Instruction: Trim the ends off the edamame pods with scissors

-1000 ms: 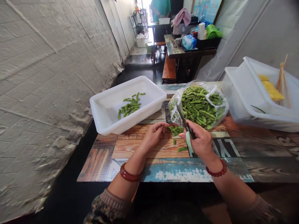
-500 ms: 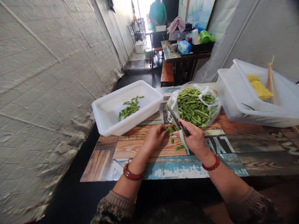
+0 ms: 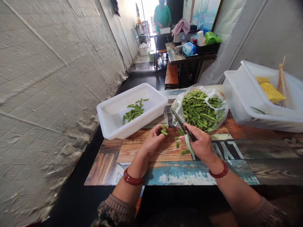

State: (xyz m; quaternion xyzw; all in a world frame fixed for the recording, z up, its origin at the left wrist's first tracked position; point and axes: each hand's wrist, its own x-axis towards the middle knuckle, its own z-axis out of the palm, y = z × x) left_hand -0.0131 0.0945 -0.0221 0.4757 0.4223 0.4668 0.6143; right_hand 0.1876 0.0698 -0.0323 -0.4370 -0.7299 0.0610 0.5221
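Observation:
My left hand [image 3: 153,138] is closed on a few green edamame pods [image 3: 163,130], held above the wood-patterned table [image 3: 139,148] near the white tub. My right hand [image 3: 200,142] grips dark-bladed scissors [image 3: 181,121] with a pale green handle [image 3: 188,145]; the blades point up and left beside the bag. Several loose pods [image 3: 185,152] lie on the table by the scissors. Behind them a clear plastic bag [image 3: 222,116] stands open, heaped with edamame [image 3: 199,108]. Some pods [image 3: 133,113] rest in the white tub [image 3: 106,126] at the left.
Stacked white tubs [image 3: 239,104] stand at the right, with yellow corn [image 3: 270,90] and wooden sticks [image 3: 281,78] in the upper one. Thin sticks lie on the table before them. Farther off are a bench [image 3: 171,74], a cluttered table [image 3: 172,53] and a person in green [image 3: 162,17].
My left hand has lifted from the table a little to the left, with pods now showing in its fingers. The right hand still holds the scissors. The whole view has shifted slightly.

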